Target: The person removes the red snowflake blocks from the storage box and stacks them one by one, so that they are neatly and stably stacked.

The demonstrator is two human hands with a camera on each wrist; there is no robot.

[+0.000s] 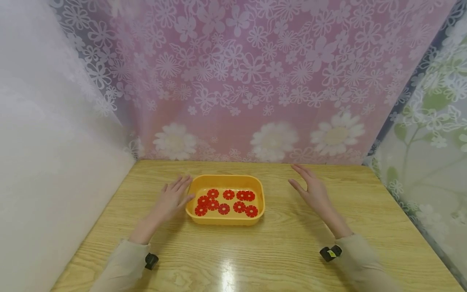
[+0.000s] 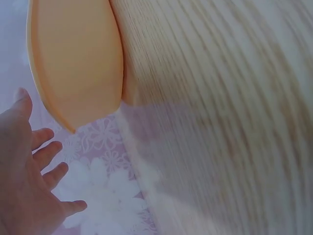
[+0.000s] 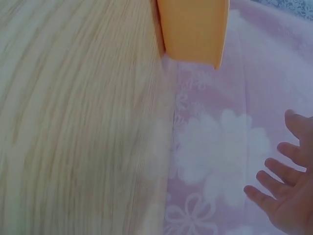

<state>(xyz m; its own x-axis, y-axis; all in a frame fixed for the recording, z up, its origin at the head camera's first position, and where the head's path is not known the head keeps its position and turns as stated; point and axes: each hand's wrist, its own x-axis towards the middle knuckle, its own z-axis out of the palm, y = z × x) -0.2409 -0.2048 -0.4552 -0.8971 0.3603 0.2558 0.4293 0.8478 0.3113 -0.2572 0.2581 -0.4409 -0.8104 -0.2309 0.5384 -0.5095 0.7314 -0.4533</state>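
Observation:
A yellow plastic tray [image 1: 226,222] stands on the wooden table, with several red notched discs [image 1: 228,194] lying flat in it, some overlapping. My left hand [image 1: 173,199] is at the tray's left end, its fingers spread and the thumb over the rim in the head view. In the left wrist view that hand [image 2: 29,181] appears beside the tray's outer wall [image 2: 78,58], apart from it. Off to the tray's right, my right hand [image 1: 314,194] hovers with fingers extended and holds nothing. The right wrist view shows its spread fingers [image 3: 281,171] away from the tray [image 3: 193,32].
Behind the table [image 1: 284,251] hangs a pink flowered curtain [image 1: 237,89]. A white wall or sheet [image 1: 58,134] borders the left side, and a green-leaf patterned cloth [image 1: 419,154] the right. Both wrists carry small black devices [image 1: 330,253] by the sleeves.

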